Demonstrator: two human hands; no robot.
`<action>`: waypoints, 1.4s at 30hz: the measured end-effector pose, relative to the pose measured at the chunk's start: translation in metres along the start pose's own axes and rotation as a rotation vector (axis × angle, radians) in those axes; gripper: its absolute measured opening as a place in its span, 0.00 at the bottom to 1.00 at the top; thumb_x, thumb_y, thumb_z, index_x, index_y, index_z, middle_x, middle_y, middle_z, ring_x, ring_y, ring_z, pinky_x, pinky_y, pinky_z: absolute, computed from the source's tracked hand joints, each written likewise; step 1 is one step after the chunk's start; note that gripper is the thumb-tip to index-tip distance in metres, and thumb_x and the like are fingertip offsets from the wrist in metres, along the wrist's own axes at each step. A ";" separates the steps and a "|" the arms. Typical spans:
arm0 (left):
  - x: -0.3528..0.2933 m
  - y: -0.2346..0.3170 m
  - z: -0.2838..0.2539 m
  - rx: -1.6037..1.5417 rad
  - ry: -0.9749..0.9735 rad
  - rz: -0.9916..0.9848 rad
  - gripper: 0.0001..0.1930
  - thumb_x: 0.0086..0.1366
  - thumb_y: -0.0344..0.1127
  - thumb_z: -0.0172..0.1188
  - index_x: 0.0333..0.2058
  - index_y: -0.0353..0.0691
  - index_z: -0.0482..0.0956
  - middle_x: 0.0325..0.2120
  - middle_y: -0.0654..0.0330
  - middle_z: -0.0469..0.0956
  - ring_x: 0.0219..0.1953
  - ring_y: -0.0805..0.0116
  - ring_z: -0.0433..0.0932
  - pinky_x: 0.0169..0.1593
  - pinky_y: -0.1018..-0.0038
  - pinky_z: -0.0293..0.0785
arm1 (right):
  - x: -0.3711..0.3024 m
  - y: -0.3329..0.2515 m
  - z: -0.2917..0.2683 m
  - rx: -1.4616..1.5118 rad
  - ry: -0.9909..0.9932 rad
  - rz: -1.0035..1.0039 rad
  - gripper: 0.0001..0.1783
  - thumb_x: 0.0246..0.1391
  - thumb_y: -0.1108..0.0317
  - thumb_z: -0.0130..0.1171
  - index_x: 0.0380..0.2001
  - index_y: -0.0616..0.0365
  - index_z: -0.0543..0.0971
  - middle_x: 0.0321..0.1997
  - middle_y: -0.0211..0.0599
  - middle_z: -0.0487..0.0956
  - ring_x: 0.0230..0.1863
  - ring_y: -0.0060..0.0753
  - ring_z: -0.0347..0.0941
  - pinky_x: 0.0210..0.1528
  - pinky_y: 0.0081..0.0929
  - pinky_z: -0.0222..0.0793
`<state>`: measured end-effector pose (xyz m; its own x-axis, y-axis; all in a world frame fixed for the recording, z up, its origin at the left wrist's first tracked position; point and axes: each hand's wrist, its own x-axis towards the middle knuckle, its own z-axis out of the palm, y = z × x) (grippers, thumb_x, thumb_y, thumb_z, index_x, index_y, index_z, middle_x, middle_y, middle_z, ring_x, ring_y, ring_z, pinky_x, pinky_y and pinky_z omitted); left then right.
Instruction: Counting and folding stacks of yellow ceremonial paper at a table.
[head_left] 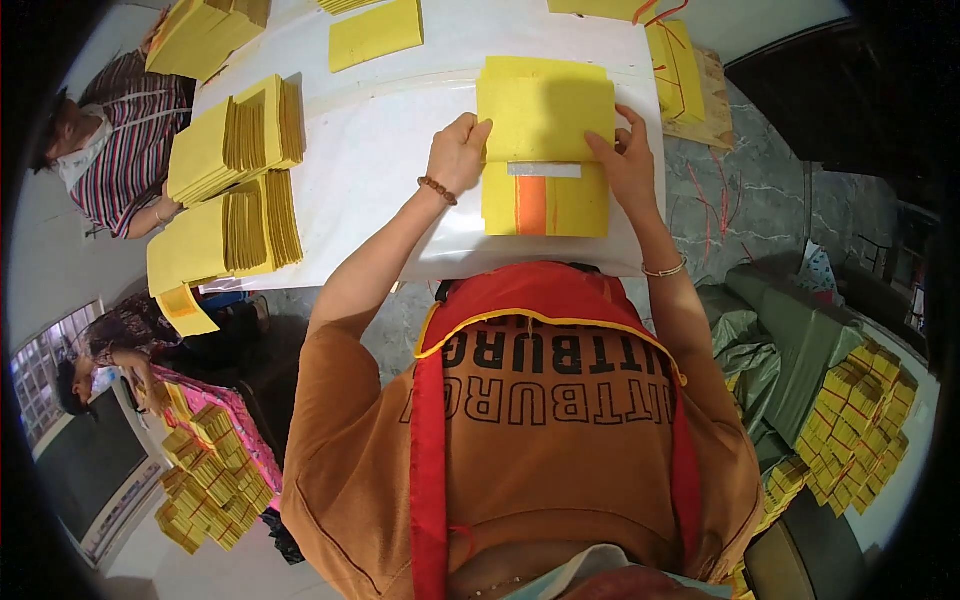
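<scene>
A stack of yellow paper sheets (pixel 545 85) lies on the white table in front of me. Its near part carries an orange rectangle (pixel 531 206) below a silver-grey strip (pixel 545 170). My left hand (pixel 460 153) is closed on the stack's left edge, thumb uppermost. At the right edge my right hand (pixel 628 165) pinches it, the thumb resting on top and the fingers curled at the side. The undersides of the sheets are hidden.
Folded yellow paper bundles (pixel 235 130) stand along the table's left side. Beyond my stack lies another yellow bundle (pixel 376 35). Two other people work at left, one in a striped top (pixel 130 130). Tied yellow bundles (pixel 862 425) are piled low at right, near green wrapped packages (pixel 790 325).
</scene>
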<state>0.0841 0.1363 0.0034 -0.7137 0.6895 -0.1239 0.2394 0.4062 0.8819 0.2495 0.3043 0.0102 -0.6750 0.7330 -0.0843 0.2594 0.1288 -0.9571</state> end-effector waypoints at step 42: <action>0.003 0.017 0.028 0.828 -0.364 0.784 0.31 0.59 0.52 0.52 0.59 0.46 0.60 0.61 0.57 0.55 0.64 0.56 0.49 0.64 0.56 0.44 | -0.032 0.007 0.015 -0.890 -0.038 -0.469 0.29 0.53 0.55 0.52 0.56 0.53 0.65 0.64 0.39 0.58 0.65 0.39 0.51 0.59 0.59 0.42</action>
<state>0.1044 0.1624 0.0053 0.0126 0.9969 0.0773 0.9727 -0.0302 0.2300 0.2625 0.2715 0.0022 -0.8588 0.4604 0.2248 0.3727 0.8625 -0.3424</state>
